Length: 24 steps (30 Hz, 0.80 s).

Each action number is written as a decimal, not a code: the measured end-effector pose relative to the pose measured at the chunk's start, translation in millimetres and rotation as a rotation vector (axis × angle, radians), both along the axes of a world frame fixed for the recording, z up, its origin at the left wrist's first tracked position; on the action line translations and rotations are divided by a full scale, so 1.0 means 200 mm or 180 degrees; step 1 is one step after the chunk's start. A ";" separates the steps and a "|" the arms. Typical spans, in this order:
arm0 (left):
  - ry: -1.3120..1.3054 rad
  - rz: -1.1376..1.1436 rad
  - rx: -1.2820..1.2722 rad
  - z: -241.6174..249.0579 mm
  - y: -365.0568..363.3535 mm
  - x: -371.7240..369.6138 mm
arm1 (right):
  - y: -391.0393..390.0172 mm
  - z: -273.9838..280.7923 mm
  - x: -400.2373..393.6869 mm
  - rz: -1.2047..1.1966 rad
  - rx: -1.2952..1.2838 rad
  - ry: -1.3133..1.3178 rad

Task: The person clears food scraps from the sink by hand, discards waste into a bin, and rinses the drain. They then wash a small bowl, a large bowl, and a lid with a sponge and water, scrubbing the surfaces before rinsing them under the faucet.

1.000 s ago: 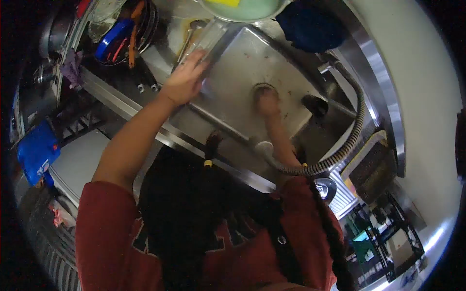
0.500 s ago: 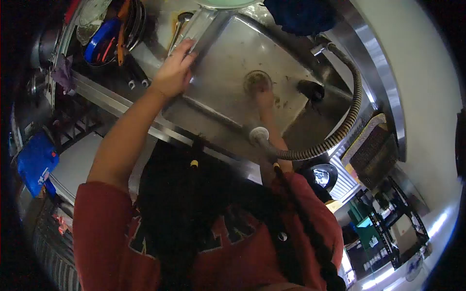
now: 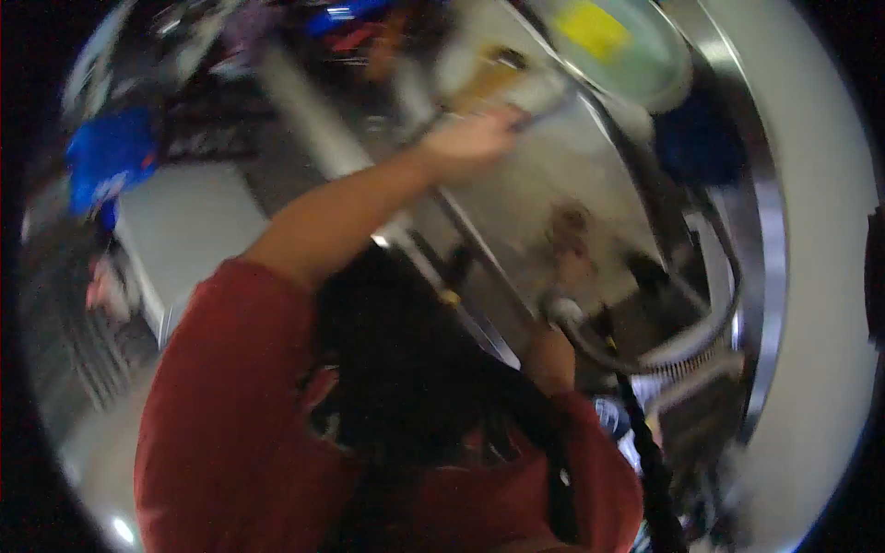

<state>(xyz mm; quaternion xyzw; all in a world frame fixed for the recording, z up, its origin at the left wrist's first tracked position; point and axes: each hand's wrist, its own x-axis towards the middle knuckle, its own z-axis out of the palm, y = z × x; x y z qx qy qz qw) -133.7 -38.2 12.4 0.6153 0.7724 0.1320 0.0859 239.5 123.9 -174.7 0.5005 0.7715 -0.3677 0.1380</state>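
Motion blur smears most of the view. My left hand (image 3: pixel 472 143) is at the left rim of the steel sink (image 3: pixel 489 214); whether its fingers grip anything is too blurred to tell. A thin dark streak extends beyond its fingertips. Down in the sink, my right hand (image 3: pixel 577 267) is beside the round drain (image 3: pixel 570 219), its fingers smeared. Above the right forearm hangs the spray head (image 3: pixel 562 310) on its ribbed metal hose (image 3: pixel 736 281). A dark, cup-like object (image 3: pixel 648 274) lies in the sink, right of my right hand.
A pale green basin (image 3: pixel 659 69) with a yellow item (image 3: pixel 593 29) stands beyond the sink. Dark blue cloth (image 3: pixel 701 138) lies by the wall. At left are a blue bag (image 3: pixel 111 152) and a pale flat-topped surface (image 3: pixel 189 226). Blurred cookware is at the top left.
The view has swung, so the sink sits further right and more of the green basin shows. My left hand appears further along the sink's left side; my right hand stays near the drain.
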 end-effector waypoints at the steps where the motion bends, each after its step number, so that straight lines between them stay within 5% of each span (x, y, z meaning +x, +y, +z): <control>1: -0.1078 0.0301 0.0278 -0.02 -0.02 -0.01 | 0.03 -0.08 -0.06 -0.0096 -0.0090 0.0035; 2: -0.1039 0.0422 -0.0201 -0.01 0.01 -0.02 | 0.07 -0.10 -0.20 -0.0253 -0.0171 0.0105; 3: -0.0411 0.0044 0.0345 -0.02 -0.06 0.00 | 0.09 -0.12 -0.37 -0.0349 -0.0167 0.0226; 5: -0.0305 -0.0052 0.0282 0.07 -0.10 -0.01 | 0.18 -0.41 -0.40 0.1751 0.1737 0.1808; 6: -0.0242 0.0046 0.0244 0.07 -0.11 -0.02 | 0.15 -0.46 -0.46 0.1817 0.1689 0.1904; 8: -0.0045 -0.0114 0.0496 0.05 -0.09 -0.01 | 0.11 -0.43 -0.51 0.1517 0.1001 0.0444; 11: -0.0404 0.0023 0.0327 0.04 -0.08 -0.01 | 0.16 -0.33 -0.58 0.1746 0.0374 -0.0448; 15: -0.0227 -0.0017 0.0416 0.05 -0.11 -0.02 | 0.22 -0.32 -0.57 0.1902 0.0014 -0.0685; 17: -0.0404 0.0091 0.0180 0.07 -0.11 -0.01 | 0.23 -0.66 -0.45 0.1534 0.0591 0.0493; 19: -0.0764 0.0375 0.0528 -0.12 -0.09 -0.01 | 0.20 -0.70 -0.44 0.1499 0.0499 0.1595; 21: -0.2526 0.1170 -0.0024 0.15 -0.02 -0.01 | 0.21 -0.53 -0.47 0.2025 0.0426 0.0764; 22: -0.1377 0.0453 0.0058 -0.01 -0.05 -0.02 | 0.22 -0.42 -0.49 0.2326 0.0390 0.0370; 23: -0.0135 0.0118 0.0310 -0.04 -0.08 0.00 | 0.15 0.05 -0.65 0.1934 0.1005 0.0759; 24: 0.0055 0.0029 -0.0019 0.05 -0.06 0.01 | 0.15 -0.01 -0.57 0.2039 0.0834 0.0467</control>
